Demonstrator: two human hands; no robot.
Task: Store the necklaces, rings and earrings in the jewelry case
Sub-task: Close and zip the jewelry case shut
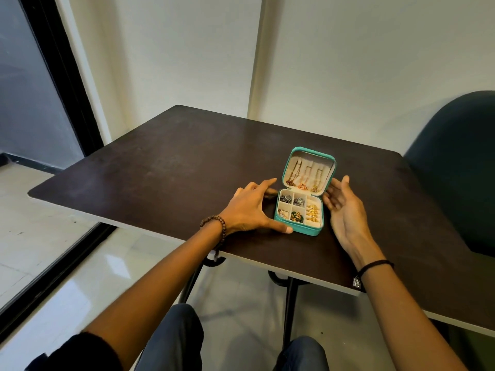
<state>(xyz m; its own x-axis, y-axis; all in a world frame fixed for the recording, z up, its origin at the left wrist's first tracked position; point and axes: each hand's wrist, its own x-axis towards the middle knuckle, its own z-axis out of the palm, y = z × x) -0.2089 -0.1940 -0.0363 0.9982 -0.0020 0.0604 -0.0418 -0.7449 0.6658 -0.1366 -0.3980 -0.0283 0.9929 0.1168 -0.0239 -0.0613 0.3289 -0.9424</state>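
Note:
A small teal jewelry case (pixel 308 231) stands open on the dark table (pixel 166 172), its lid upright. Three necklaces (pixel 302 180) hang inside the lid. Earrings (pixel 293 201) fill the left compartments and gold rings (pixel 312 212) sit in the right-hand slot. My left hand (pixel 249 207) lies flat on the table at the case's left side, fingers spread, thumb touching the front left corner. My right hand (pixel 344 207) hovers just right of the case, palm turned toward it, fingers apart, holding nothing.
A dark green chair (pixel 455 162) stands at the table's right side. White walls lie behind, and a dark-framed glass door (pixel 40 103) on the left. The near table edge (pixel 267 263) runs over my knees.

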